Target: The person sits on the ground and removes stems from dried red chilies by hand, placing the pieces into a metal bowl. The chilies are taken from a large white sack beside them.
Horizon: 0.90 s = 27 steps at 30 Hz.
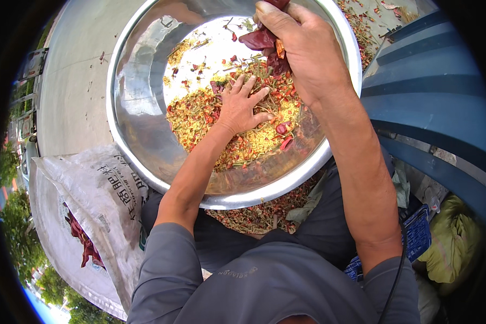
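Note:
A large round stainless steel basin (pixel 141 150) lies before me. In its bottom are yellow seeds (pixel 259 146), red pepper bits and dry stems (pixel 198 107). My left hand (pixel 244 104), palm down with fingers spread, rests on this mix and holds nothing visible. Above the basin's upper right part, my right hand (pixel 303 44) grips several dark red dried chili peppers (pixel 259 39), with an orange piece among them. A whole small red pepper (pixel 281 128) sits right of my left hand.
A white woven sack (pixel 117 194) with dried red peppers (pixel 90 247) in its mouth stands at the left. Stems and pepper scraps (pixel 259 214) lie below the basin, between my legs. Blue ribbed metal (pixel 429 89), a blue plastic basket (pixel 417 233) and a yellow-green sack (pixel 449 243) are at the right.

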### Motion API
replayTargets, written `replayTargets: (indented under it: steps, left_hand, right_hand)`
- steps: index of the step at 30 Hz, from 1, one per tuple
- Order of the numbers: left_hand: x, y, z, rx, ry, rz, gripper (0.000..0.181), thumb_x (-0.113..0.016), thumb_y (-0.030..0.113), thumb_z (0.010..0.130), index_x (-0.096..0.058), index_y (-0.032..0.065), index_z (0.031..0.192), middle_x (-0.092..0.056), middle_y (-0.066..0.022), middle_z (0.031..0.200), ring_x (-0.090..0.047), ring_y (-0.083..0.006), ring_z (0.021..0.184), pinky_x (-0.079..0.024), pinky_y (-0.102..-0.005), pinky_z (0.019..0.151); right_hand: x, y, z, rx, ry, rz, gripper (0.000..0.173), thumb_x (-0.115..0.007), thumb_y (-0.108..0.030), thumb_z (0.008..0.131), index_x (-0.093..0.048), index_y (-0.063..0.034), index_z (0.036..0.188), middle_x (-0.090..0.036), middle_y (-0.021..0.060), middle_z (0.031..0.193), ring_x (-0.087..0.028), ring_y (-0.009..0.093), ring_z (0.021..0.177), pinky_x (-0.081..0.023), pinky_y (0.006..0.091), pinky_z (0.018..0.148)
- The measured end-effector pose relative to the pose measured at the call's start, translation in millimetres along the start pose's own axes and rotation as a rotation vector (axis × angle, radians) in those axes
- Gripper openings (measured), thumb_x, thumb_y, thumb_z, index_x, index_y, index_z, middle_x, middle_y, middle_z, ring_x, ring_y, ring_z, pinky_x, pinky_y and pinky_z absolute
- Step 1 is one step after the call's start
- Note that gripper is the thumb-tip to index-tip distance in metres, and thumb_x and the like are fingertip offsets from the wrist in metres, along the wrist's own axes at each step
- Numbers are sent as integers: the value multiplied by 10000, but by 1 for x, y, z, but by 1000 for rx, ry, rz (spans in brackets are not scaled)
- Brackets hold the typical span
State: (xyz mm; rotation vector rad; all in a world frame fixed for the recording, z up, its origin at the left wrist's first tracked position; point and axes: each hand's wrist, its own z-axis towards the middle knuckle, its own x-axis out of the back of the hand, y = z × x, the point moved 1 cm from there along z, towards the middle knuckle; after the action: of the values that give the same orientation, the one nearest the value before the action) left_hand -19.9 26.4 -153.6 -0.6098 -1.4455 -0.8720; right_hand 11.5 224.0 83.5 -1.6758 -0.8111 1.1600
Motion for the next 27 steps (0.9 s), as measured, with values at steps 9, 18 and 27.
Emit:
replayTargets:
  steps: [9,18,27]
  left_hand:
    - [1,3,30,-88,-61,-53,181,-685,174,807,-706,93,968,-682,-80,1094,-608,-315,1144,-532,-406,911]
    - [50,-43,-2,1044,255,-1590,173,-572,162,940,-643,76,807,-663,-32,779,-578,-179,604,-506,-319,595]
    - [101,-31,-42,970,452,-2006,393,-451,298,1017,-622,40,1260,-705,-152,1174,-697,-330,1009,-601,-490,802]
  right_hand:
    - [1,23,14,91,-15,52,277,-672,-236,1022,-681,8,1153,-699,33,1019,-651,76,909,-528,255,818]
    - [7,33,19,92,-51,18,304,-696,-240,1004,-683,23,1157,-702,40,1004,-660,88,873,-533,258,788]
    - [-5,26,12,96,-64,-58,311,-663,-271,1017,-687,22,1118,-695,39,857,-656,94,721,-507,262,596]
